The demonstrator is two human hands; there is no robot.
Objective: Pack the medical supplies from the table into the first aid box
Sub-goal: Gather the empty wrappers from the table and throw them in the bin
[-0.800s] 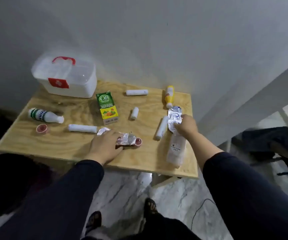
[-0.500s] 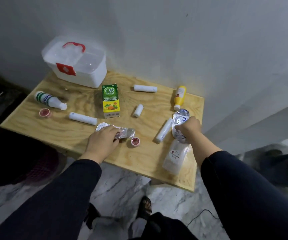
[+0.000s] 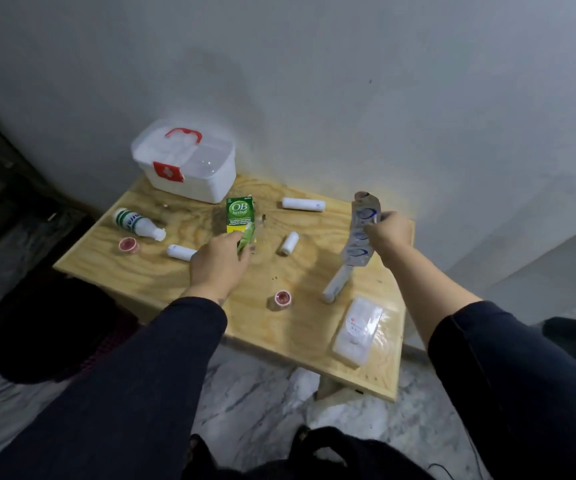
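Observation:
The white first aid box (image 3: 189, 164), red handle and red latch, stands shut at the table's back left. My left hand (image 3: 220, 265) holds a silver foil blister pack (image 3: 246, 237) lifted just in front of the green OB herbal carton (image 3: 239, 213). My right hand (image 3: 388, 237) grips a silver blister strip with blue print (image 3: 361, 233), held upright above the table's right side. Lying on the wood are a white bottle with green stripes (image 3: 136, 223), several white bandage rolls (image 3: 303, 204), two red tape rolls (image 3: 283, 298) and a clear gauze packet (image 3: 357, 329).
The small plywood table (image 3: 162, 282) sits against a grey wall. Marble floor and my feet show below its front edge. A dark bundle lies on the floor at the left.
Both hands have lifted their foil packs off the table. The left one has moved back toward the green carton, the right one has risen. The red tape roll is uncovered.

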